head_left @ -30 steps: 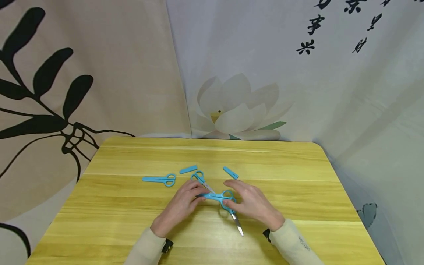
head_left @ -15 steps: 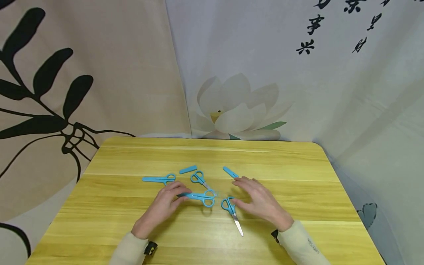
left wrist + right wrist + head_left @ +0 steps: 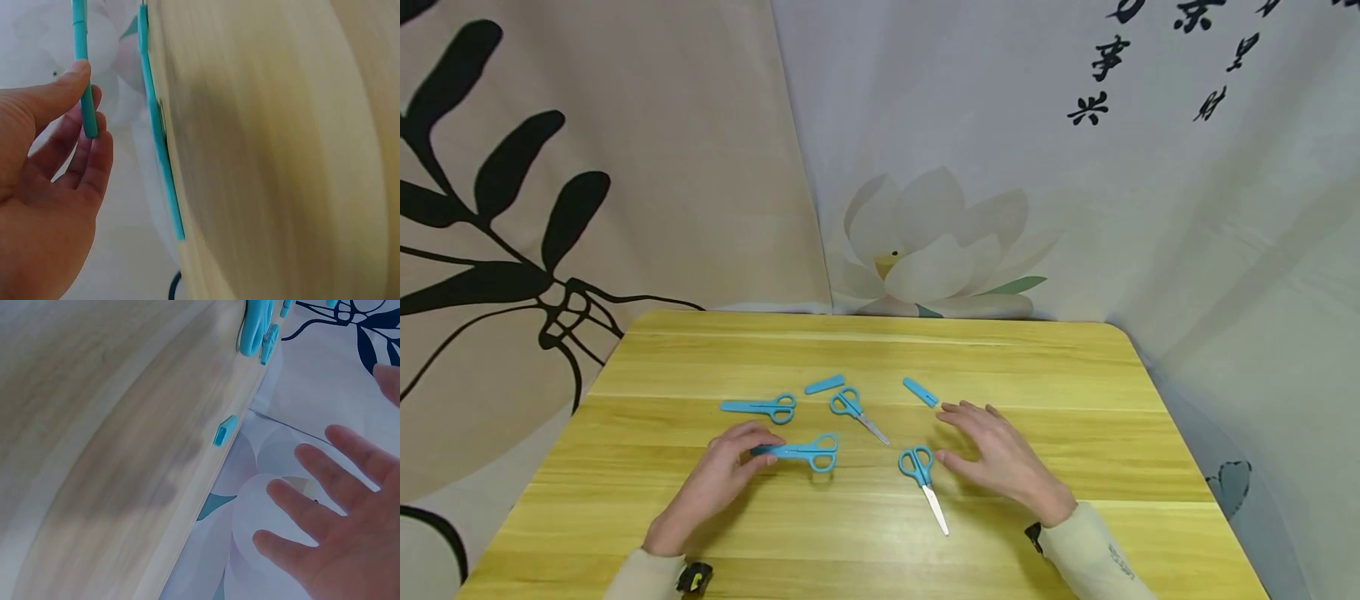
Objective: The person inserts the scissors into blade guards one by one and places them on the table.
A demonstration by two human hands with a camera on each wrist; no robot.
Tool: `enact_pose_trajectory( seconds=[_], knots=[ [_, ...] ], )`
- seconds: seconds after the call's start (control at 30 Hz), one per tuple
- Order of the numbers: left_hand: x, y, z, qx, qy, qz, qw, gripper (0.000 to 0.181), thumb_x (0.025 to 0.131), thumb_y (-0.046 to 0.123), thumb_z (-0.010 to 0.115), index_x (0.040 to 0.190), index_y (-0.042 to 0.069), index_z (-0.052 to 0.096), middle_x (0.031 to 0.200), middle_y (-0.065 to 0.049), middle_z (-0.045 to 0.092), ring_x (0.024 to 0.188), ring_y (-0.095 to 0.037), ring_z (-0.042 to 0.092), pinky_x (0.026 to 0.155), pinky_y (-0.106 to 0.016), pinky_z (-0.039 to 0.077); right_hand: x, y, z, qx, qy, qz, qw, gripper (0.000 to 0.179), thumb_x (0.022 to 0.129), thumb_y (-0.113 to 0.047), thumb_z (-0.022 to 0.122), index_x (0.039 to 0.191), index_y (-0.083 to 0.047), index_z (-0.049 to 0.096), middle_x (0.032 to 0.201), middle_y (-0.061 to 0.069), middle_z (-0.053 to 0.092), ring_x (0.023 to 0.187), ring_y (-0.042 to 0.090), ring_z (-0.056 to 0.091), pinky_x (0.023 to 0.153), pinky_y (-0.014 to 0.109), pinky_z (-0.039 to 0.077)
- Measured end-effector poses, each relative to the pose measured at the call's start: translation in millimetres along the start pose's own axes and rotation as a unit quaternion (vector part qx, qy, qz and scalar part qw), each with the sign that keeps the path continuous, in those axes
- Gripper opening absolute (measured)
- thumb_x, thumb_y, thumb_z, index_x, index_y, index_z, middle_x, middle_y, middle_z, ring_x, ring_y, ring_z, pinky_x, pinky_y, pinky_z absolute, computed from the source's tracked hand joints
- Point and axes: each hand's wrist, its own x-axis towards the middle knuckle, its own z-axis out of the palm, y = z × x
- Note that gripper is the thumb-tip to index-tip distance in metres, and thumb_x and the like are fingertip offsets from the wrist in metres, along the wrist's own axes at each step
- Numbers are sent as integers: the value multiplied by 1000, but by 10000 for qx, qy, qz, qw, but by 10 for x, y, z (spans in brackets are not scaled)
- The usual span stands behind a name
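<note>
Sheathed scissors [image 3: 797, 451] in left hand [image 3: 718, 471], raised above the table [image 3: 1015, 358]. Thumb and fingers pinch the sheathed blade end; the 2 finger loops project beyond the grip. Long axis lies roughly crosswise to the person: tip toward the left, loops toward the right. Right hand [image 3: 1003, 462]: fingers spread, near 1 pair of bare-bladed scissors [image 3: 917, 467] and just beside 1 blue cap [image 3: 921, 392].
</note>
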Motion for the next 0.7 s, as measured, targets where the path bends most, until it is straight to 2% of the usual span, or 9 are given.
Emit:
enact_pose_trajectory(
  seconds=[0.1,0.4,0.7],
  knots=[
    [-43,-73,-82,81,-71,-93,9999,30,84,-2,82,109,15,78,111,5,69,100,-17,66,85,-39,58,-9,5,-7,-9,-8,-2,10000,58,95,-44,73,140,-9,63,149,8,57,139,38,50,115,65,32],
    [-117,-292,-294,127,-246,-51,9996,32,84,-5,81,109,14,77,110,4,70,96,-10,65,80,-34,58,-21,-6,-16,-205,-69,40,9998,57,95,-45,73,138,-9,65,148,8,59,140,38,50,116,67,30],
    [-121,-461,-414,285,-483,-159,9983,30,84,-1,82,108,17,78,105,9,70,93,-7,65,79,-33,58,-17,-2,-9,-213,-29,-22,9998,55,94,-45,73,136,-10,67,146,9,60,139,38,50,114,69,30]
  ],
)
